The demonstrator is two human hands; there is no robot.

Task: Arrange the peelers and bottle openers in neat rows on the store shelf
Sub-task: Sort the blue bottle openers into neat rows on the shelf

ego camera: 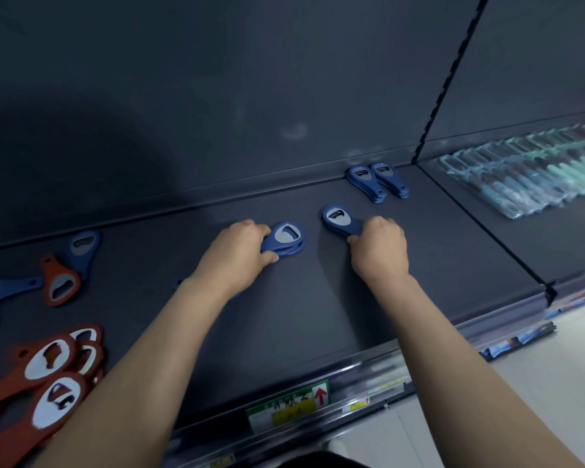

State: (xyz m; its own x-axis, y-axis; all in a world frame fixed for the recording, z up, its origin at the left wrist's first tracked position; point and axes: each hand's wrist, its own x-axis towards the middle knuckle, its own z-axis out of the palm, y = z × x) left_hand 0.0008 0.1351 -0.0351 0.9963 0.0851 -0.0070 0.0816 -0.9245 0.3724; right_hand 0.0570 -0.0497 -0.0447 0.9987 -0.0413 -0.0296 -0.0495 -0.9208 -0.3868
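Note:
On the dark shelf [301,315] my left hand [240,251] grips the handles of a small stack of blue bottle openers [286,239]. To its right, my right hand [379,246] grips the handle of another blue bottle opener stack [338,219]. Two short stacks of blue openers [377,180] lie side by side against the back wall. At the far left lie loose blue openers [81,248] and an orange one [60,285], with a pile of orange openers [51,383] at the front left.
A slotted upright [450,79] divides this shelf from the neighbouring one, where a row of packaged teal and dark items [527,173] lies. Price labels [287,405] sit on the front rail. Pale floor [537,400] shows below right.

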